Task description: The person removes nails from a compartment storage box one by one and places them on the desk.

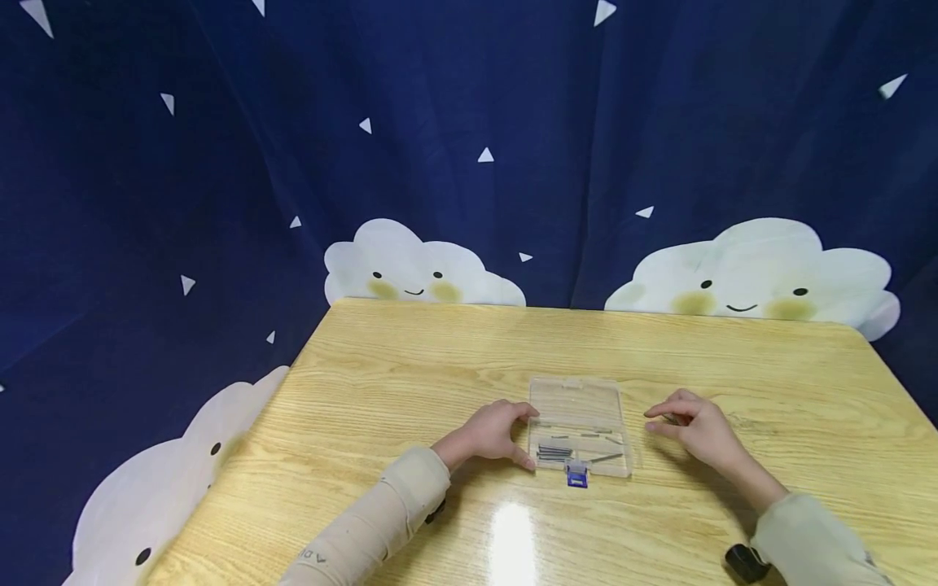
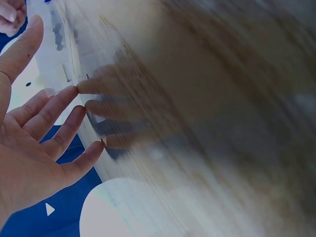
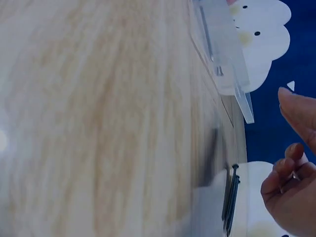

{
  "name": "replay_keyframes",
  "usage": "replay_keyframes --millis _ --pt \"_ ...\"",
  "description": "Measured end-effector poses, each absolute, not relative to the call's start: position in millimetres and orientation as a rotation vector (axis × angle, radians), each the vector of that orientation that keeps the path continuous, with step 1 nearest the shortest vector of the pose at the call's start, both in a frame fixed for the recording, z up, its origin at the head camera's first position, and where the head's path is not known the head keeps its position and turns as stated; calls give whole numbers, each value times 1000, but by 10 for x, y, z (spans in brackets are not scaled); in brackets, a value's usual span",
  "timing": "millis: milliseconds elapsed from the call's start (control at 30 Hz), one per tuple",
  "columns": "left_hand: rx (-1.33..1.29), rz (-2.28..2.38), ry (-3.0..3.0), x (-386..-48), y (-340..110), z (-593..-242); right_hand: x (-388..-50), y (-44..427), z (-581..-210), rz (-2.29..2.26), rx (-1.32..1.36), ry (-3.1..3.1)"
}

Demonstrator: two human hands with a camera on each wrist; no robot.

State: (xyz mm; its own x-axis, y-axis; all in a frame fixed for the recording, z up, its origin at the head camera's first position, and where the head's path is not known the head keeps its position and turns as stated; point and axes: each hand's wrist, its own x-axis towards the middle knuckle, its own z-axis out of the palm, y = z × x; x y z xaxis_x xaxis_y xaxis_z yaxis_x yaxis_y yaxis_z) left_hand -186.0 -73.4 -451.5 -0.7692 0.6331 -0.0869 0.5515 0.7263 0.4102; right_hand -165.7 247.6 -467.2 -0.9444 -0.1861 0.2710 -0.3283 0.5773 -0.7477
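A clear plastic box (image 1: pixel 623 411) lies with its lid opened back; dark nails or screws (image 1: pixel 554 452) are in its front part, and a blue latch (image 1: pixel 577 475) hangs at the front edge. My left hand (image 1: pixel 498 431) spans the box's left side, thumb at the front corner. In the left wrist view the fingers of this hand (image 2: pixel 47 133) are spread, tips on the table. To the box's right, my right hand (image 1: pixel 699 431) hovers, thumb and index apart. Dark nails (image 3: pixel 231 197) lie on the table near that hand (image 3: pixel 296 182) in the right wrist view, apart from its fingers.
The wooden table (image 1: pixel 410 350) extends around the box on all sides. A dark blue curtain (image 1: pixel 454 98) with white triangles and smiling clouds hangs behind and to the left. Dark wrist devices show below both sleeves, the right one (image 1: pixel 746 563) near the front.
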Motion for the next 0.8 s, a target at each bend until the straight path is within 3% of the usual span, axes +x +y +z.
replay_keyframes --millis 800 --pt "943 527 2710 -1858 -723 -4506 -1656 2010 -4827 1308 1096 -2327"
